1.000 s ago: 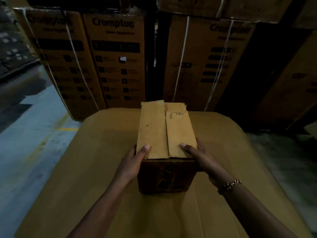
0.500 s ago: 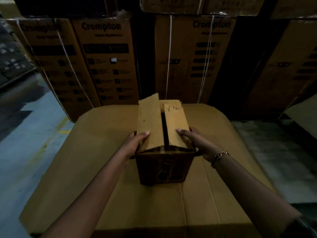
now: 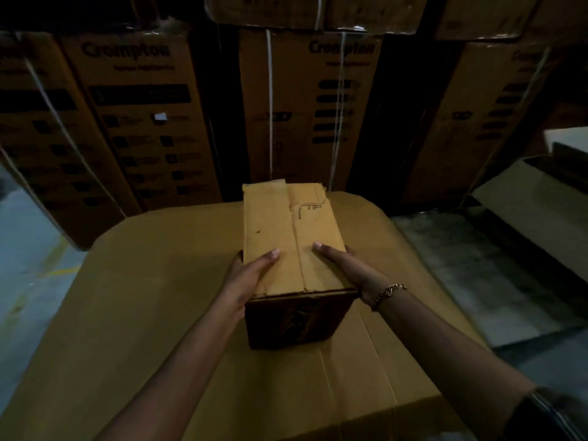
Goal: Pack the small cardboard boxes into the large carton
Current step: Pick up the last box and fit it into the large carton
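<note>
On the large carton [image 3: 152, 313], left hand [image 3: 246, 278] and right hand [image 3: 346, 268] clasp the small box [image 3: 286, 240], thumbs pressing its flaps.

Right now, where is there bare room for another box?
The large flat cardboard top is bare left of the left hand and right of the right hand. The gripped small brown cardboard box crowds the middle; stacked printed cartons wall the far edge.

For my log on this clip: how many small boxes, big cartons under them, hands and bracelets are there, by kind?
small cardboard box: 1
large carton beneath it: 1
hands gripping the box: 2 (left hand, right hand)
bracelet on the right wrist: 1
Total: 5
</note>
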